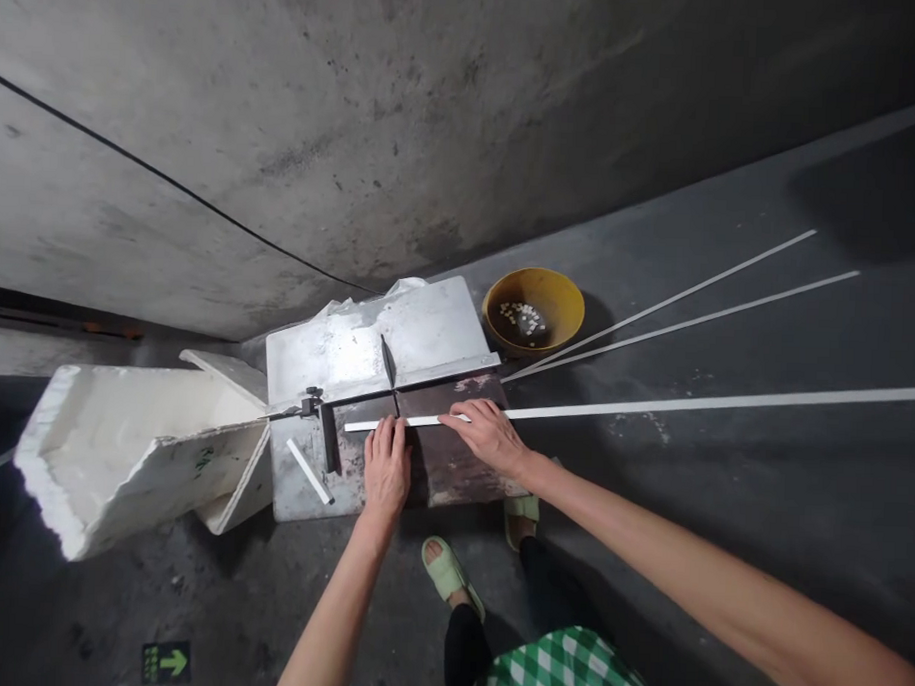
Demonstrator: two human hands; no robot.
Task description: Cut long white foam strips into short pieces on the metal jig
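A long, thin white strip (711,403) lies across the saw table (443,318), its left end on the dark sliding board (453,468) and its length running off to the right. My left hand (387,471) presses its fingertips on the strip near that end, just in front of the upright saw blade (387,361). Farther right, my right hand (490,436) grips the same strip between thumb and fingers. A black stop bar (327,439) stands left of the strip's end. Beside it lies a short cut white piece (310,472), apart from both hands.
A yellow bowl (571,312) with small white bits sits behind the table. Two more white strips (676,299) extend over the floor at right. A white foam box (190,464) touches the table's left side. A concrete wall (322,128) rises behind.
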